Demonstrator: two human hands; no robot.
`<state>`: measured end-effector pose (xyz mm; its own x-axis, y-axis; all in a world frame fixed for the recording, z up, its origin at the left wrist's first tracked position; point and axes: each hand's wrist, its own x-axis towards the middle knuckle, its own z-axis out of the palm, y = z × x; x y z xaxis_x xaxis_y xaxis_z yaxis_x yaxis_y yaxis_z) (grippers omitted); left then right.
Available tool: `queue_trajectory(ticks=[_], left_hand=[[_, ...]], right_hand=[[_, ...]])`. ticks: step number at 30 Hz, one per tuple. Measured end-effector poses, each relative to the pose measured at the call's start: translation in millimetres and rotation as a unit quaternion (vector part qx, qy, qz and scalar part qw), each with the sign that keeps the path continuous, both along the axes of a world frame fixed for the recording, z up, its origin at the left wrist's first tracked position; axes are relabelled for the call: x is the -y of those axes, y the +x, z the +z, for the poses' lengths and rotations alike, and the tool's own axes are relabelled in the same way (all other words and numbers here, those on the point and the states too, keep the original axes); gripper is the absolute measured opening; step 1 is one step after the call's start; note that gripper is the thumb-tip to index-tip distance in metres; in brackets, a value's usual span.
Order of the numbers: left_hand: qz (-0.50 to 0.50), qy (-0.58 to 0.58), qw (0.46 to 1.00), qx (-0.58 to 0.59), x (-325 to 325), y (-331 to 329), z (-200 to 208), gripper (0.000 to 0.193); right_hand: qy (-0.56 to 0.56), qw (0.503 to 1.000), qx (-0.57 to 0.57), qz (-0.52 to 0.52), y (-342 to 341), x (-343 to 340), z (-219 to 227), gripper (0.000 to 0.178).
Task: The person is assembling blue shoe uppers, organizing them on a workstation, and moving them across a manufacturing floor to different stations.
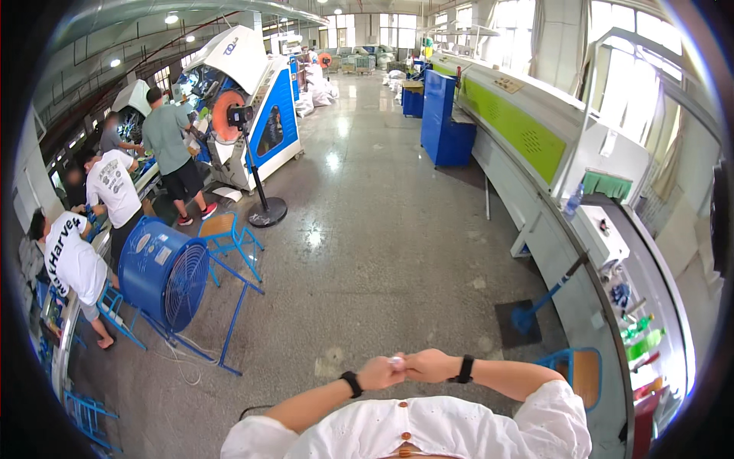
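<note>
In front of my white shirt, my left hand [378, 374] and my right hand [431, 366] meet with fingers curled inward. A small pale, pinkish thing [397, 363] shows where the fingertips touch; it is too small to name. Both hands are closed around that spot, and the fingers hide most of what is there. Each wrist wears a black band. Neither hand touches any furniture; the grey speckled floor [367, 306] lies beyond them.
On the left stand a blue drum fan [160, 271], a blue-framed stool [219, 225], a pedestal fan [267, 213] and a white-blue machine [275, 122]. Several people work along a bench there. To the right runs a long green-white machine [505, 111]; a blue broom [527, 315] leans near a stool [586, 375].
</note>
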<state>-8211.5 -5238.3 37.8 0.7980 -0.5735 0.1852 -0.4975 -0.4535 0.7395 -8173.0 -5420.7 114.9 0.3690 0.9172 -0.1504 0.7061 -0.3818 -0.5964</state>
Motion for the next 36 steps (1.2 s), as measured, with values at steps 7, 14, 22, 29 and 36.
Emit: queue_trajectory(ticks=[7,14,22,29,36], left_hand=[[-0.073,0.148,0.981,-0.103,32,209,2,0.026],[-0.142,0.185,0.939,-0.251,-5,430,24,0.034],[0.169,-0.293,0.851,-0.401,-152,636,-18,0.013],[0.238,-0.413,0.779,-0.408,-213,840,-7,0.023],[0.036,0.089,0.918,-0.384,-236,1113,0,0.018]], right_hand=[[0.030,0.965,-0.181,-0.185,169,42,-62,0.028],[0.020,0.868,-0.456,-0.198,406,9,-90,0.037],[0.145,0.982,-0.032,0.118,668,-140,-39,0.017],[0.329,0.914,-0.059,0.228,891,-240,-49,0.018],[0.318,0.943,0.065,-0.073,1090,-248,-36,0.008]])
